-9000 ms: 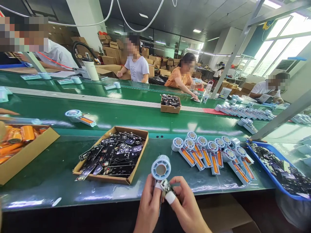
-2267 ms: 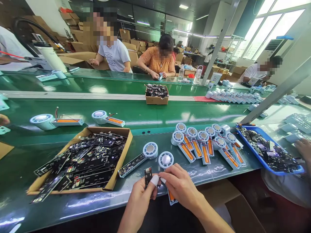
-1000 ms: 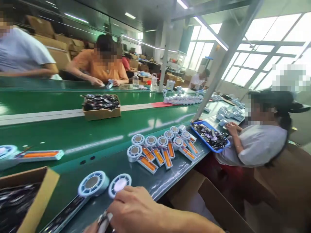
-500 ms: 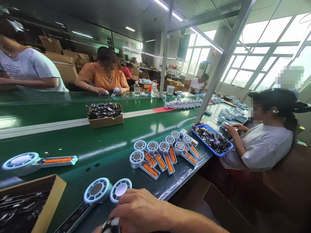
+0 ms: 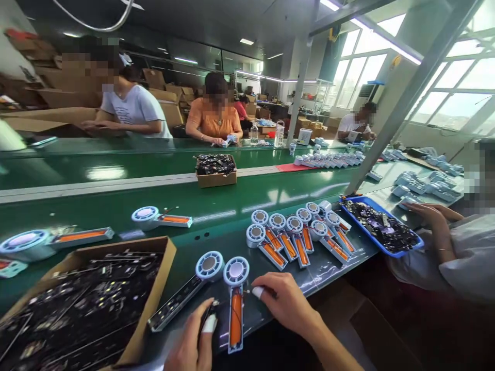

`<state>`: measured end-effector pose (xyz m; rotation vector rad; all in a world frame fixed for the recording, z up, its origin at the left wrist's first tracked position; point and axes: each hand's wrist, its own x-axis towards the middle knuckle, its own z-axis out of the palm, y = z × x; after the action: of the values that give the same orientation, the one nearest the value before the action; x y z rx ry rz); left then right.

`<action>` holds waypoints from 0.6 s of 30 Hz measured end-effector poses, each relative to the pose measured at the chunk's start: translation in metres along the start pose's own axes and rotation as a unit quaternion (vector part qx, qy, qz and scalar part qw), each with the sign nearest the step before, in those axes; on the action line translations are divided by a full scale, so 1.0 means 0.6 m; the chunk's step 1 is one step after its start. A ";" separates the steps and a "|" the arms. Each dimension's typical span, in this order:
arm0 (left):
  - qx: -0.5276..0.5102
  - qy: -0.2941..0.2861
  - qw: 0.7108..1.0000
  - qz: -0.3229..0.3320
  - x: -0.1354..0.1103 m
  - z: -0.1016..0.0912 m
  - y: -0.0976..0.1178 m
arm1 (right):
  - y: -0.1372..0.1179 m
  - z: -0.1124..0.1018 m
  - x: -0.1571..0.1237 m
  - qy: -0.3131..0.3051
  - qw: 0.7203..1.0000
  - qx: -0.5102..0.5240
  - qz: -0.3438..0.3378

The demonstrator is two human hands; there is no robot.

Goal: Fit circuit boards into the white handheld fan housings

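A pale blue handheld fan (image 5: pixel 236 271) lies on the bench between my hands, its open handle showing an orange battery (image 5: pixel 235 314) and thin wires. My left hand (image 5: pixel 193 337), with white covers on its fingertips, is left of the handle, closed on a thin dark circuit board (image 5: pixel 209 313) partly hidden by the fingers. My right hand (image 5: pixel 288 301) is just right of the fan's neck, thumb and forefinger pinched close to the wire end; what lies between them is too small to make out. Another fan (image 5: pixel 210 264) lies to the left, with a dark board in its handle.
A cardboard box (image 5: pixel 162 273) of dark circuit boards stands at left. Grouped fans (image 5: pixel 294 225) with orange batteries lie ahead right, beside a blue tray (image 5: pixel 402 252) of boards. A co-worker's arm (image 5: pixel 436 232) is at right. A smaller box (image 5: pixel 216 179) stands across the green bench.
The view has swung left, bringing in more of the box of boards. My right hand has come off the fan to its right side, and my left hand has come into clearer view.
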<state>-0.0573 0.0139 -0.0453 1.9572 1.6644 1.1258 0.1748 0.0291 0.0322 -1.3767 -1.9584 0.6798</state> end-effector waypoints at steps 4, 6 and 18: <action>0.021 -0.010 0.998 0.050 0.003 -0.005 0.022 | -0.007 -0.001 0.004 -0.056 0.996 0.031 -0.066; 0.024 -0.014 0.997 0.067 0.004 -0.005 0.030 | -0.007 0.006 0.007 -0.051 0.993 0.042 -0.102; -0.065 -0.079 0.995 -0.015 -0.001 -0.019 0.059 | -0.017 0.050 0.044 0.017 0.990 0.112 -0.083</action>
<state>-0.0419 0.0017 -0.0137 1.8815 1.4968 1.0134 0.1397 0.0496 0.0251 -1.0710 -1.8805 0.7668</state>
